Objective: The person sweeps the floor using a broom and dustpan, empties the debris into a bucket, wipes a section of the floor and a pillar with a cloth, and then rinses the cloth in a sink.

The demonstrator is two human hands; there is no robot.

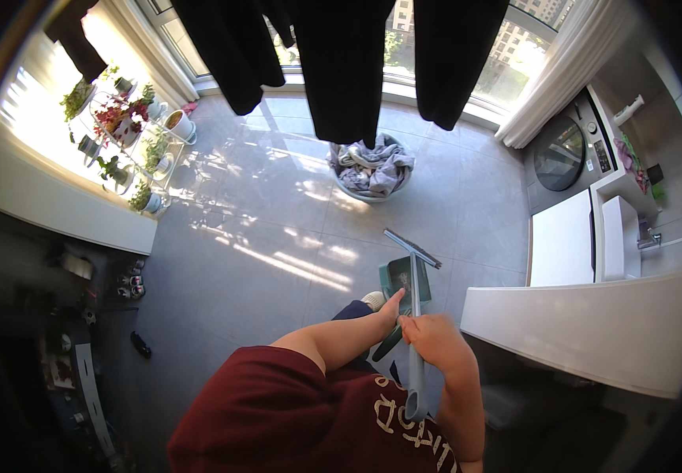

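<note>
My right hand is closed around the grey handle of a broom, whose hollow end points back towards my shirt. The narrow broom head, with dark bristles along one side, lies just past the far rim of a green dustpan. Some greyish debris shows inside the dustpan. At the near left side of the dustpan is my left hand, gripping it with the thumb on top and the other fingers mostly hidden. A dark green handle part extends below that hand.
A round laundry basket full of greyish cloth stands ahead on the tiled floor. Black garments hang above it. Potted plants fill a rack at left. A washing machine and white counter line the right.
</note>
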